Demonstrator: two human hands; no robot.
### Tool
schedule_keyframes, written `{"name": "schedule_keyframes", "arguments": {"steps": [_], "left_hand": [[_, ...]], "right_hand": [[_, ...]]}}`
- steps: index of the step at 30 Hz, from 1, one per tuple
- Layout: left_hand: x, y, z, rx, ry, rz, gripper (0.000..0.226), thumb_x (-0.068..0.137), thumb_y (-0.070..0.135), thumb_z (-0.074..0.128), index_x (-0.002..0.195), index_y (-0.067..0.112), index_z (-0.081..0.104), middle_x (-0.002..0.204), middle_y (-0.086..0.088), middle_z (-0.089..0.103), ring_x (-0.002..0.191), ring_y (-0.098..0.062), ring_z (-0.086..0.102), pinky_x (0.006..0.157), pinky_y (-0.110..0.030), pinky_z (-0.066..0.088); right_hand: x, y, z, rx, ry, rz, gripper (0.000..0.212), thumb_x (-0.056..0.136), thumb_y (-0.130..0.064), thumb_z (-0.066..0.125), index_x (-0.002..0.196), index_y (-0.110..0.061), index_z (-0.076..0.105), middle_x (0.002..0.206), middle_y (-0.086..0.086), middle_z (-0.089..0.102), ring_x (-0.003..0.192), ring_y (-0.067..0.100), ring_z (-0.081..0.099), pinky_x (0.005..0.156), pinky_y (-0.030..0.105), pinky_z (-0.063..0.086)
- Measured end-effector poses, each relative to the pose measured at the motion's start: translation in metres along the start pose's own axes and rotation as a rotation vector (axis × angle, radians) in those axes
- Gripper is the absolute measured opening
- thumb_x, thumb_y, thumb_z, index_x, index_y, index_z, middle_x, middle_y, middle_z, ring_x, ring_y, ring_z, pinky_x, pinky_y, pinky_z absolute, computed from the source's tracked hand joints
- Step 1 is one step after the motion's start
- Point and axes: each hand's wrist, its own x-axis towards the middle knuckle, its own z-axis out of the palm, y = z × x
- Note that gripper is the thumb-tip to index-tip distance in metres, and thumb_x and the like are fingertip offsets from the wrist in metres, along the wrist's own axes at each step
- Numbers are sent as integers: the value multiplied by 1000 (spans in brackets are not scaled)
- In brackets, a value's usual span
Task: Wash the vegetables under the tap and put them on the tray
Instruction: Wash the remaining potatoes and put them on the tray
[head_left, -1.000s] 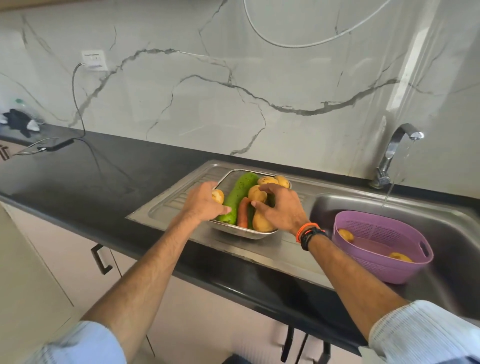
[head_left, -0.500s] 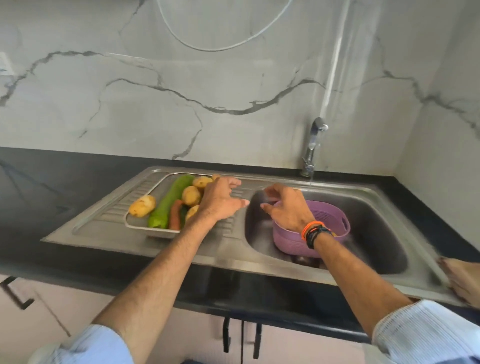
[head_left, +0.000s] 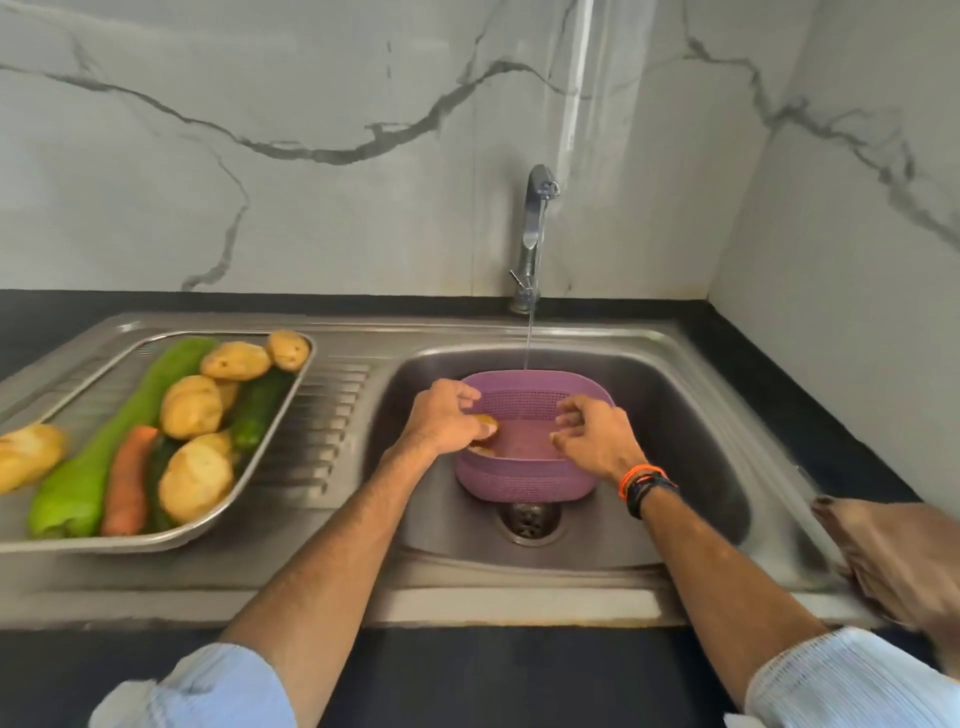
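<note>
I count one steel tray (head_left: 291, 415) and on it seven potatoes (head_left: 190, 407), as far as I can tell, two of them half hidden by the others. With them lie one long pale-green gourd (head_left: 104, 452), one carrot (head_left: 127, 480) and two dark-green cucumbers (head_left: 260, 405). There is one sink (head_left: 675, 415) with one drain (head_left: 530, 519), one tap (head_left: 535, 223) with a single stream of water, and one purple basket (head_left: 524, 478). In the basket I see one potato in the basket (head_left: 487, 430) for certain; a second is too hidden to count. Two grips are mine: left grip (head_left: 447, 415), right grip (head_left: 597, 441). Two wristbands (head_left: 644, 480), one orange and one black. One brown cloth (head_left: 893, 556) lies on the worktop (head_left: 519, 675).
</note>
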Motion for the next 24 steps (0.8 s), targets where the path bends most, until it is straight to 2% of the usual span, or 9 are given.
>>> {"name": "schedule_keyframes", "arguments": {"steps": [3,6,9,13,18,21,24], "left_hand": [[26,0,10,24,-34,-20,56,75,18,86,127,13,64,123,-2,67,113,-14,62,93,-21,46],[44,-6,23,53,-61,-26,54,78,12,83,128,12,63,124,-3,67,113,-15,62,96,-21,47],[55,-13,34,123,-102,-13,49,80,7,79,127,11,64,124,-4,68,113,-17,63,101,-28,50],[65,-19,42,175,-108,-6,51,78,10,82,126,16,65,122,-2,68,111,-18,64,102,-33,51],[71,-23,48,181,-124,-10,54,74,17,86,123,20,65,121,-1,68,111,-19,64,100,-37,53],[71,-21,49,185,-128,-10,54,75,18,86,125,19,65,122,-1,67,115,-20,62,103,-38,51],[69,-19,50,189,-139,-6,54,76,17,85,126,17,64,124,-2,67,116,-19,62,102,-39,51]], "right_hand": [[25,10,4,-18,-11,24,35,82,-12,71,116,-10,67,101,3,72,95,17,68,94,35,55],[48,15,13,-102,-73,11,31,81,-14,73,111,-14,70,101,3,73,99,17,68,95,27,52],[65,18,24,-232,-165,-33,37,81,-18,76,117,-15,68,112,5,70,108,21,64,97,30,50],[83,26,27,-496,-232,-54,50,81,-22,76,127,-14,61,128,8,62,117,28,58,101,36,47],[87,41,30,-762,-363,-16,40,90,-19,57,129,-11,59,131,19,58,117,37,58,96,39,48],[85,41,34,-804,-331,-32,36,94,-17,53,129,-10,59,130,19,58,117,38,58,94,40,48],[82,38,32,-775,-289,-41,37,90,-20,58,125,-14,60,129,16,56,117,36,57,96,40,48]]}}
